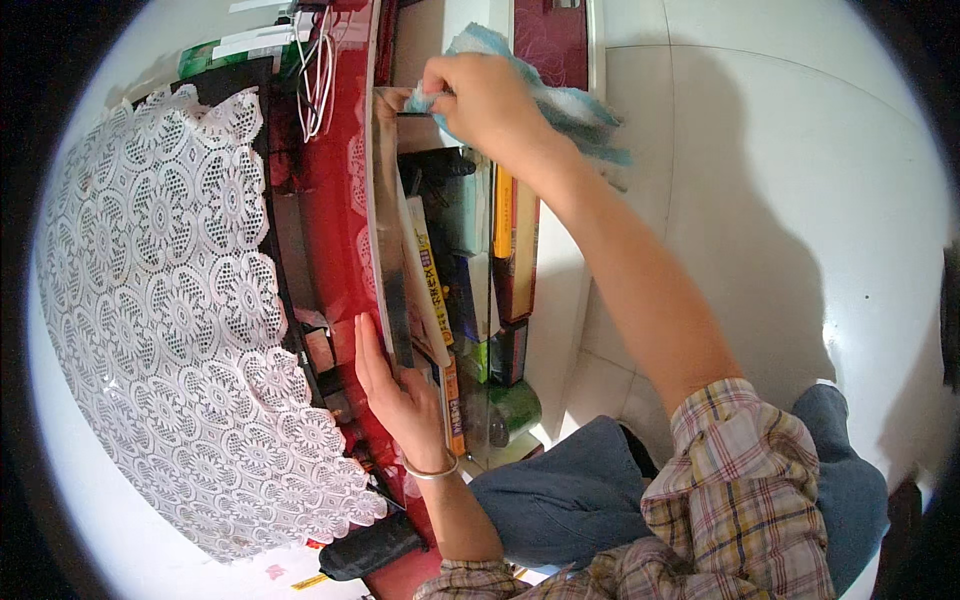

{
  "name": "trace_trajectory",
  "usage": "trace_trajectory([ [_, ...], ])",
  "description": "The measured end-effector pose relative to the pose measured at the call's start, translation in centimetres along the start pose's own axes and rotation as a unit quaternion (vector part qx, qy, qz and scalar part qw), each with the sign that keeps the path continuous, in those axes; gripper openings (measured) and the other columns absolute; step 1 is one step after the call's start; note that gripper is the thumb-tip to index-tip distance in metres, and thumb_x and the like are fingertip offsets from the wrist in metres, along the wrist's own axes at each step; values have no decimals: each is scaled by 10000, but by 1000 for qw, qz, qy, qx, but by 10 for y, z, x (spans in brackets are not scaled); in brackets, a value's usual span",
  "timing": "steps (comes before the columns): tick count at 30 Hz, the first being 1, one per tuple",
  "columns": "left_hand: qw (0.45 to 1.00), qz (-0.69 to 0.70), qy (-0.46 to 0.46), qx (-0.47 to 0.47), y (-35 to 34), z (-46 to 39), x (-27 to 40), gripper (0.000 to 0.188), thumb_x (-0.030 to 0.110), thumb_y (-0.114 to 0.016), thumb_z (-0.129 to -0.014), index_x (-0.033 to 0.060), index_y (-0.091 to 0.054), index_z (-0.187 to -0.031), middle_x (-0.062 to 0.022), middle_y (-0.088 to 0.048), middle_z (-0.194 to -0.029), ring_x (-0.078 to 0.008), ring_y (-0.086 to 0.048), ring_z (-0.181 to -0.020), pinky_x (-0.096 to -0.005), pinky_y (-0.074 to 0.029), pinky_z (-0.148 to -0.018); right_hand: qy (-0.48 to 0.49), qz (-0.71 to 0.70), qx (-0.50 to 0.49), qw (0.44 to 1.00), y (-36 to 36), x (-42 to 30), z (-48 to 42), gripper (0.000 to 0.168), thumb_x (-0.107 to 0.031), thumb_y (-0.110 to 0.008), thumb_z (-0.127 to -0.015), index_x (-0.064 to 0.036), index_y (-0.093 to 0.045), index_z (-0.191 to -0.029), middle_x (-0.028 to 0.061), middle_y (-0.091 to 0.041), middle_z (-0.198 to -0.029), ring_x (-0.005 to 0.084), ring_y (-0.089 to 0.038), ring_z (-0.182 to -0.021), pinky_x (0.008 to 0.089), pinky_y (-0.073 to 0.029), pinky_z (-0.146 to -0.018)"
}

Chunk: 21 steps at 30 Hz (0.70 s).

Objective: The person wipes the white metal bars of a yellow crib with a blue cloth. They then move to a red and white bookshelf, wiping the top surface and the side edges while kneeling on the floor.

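My right hand (487,101) grips a blue and white cloth (574,112) at the top corner of a drawer or compartment with a glass pane. Part of the cloth hangs past the hand to the right. My left hand (397,401), a bangle on its wrist, rests with fingers straight on the edge of the red glossy cabinet top (330,255); it holds nothing that shows. Between the hands, books (427,277) and boxes (517,277) stand inside the compartment behind the glass.
White lace (165,300) covers a dark-framed screen or panel at the left. White cables (319,82) hang near the top. A black pouch (371,546) lies at the lower left. Pale floor tiles (757,150) extend at the right, beside the person's knees.
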State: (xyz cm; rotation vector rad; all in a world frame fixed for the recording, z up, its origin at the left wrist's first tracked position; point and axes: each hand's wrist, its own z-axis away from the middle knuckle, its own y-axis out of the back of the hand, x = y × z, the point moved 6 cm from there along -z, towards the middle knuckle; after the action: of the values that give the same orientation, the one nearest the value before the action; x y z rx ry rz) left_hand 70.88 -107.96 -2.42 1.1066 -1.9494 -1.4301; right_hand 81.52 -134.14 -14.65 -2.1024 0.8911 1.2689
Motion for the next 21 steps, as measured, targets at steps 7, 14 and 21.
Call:
trace_trajectory([
  [7,1000,6,-10,-1,-3,-2,-2,710,-171,-330,-750,-9,-454,-1430,-192,-493,-1448,-292,-476,-1341,-363,-335,-1130,-43,-9,125,991,1,-2,10,103,-57,-666,-871,-41,-692,-969,160,-665,-872,313,-671,-806,405,-539,-729],
  [14,1000,8,-12,9,-3,-2,-4,724,-177,-330,-739,-9,-458,-1431,-185,-518,-1428,-266,-500,-1315,-344,-353,-1110,-102,-128,168,972,-11,-29,37,79,-33,-649,-872,-26,-699,-932,170,-638,-843,346,-669,-813,434,-539,-719],
  [21,1000,20,1,9,0,1,-9,705,-169,-341,-742,-22,-472,-1418,-179,-532,-1413,-260,-502,-1311,-338,-346,-1112,-79,-194,109,972,-23,-75,74,28,-24,-660,-844,-8,-683,-847,156,-610,-840,320,-661,-792,433,-528,-654],
])
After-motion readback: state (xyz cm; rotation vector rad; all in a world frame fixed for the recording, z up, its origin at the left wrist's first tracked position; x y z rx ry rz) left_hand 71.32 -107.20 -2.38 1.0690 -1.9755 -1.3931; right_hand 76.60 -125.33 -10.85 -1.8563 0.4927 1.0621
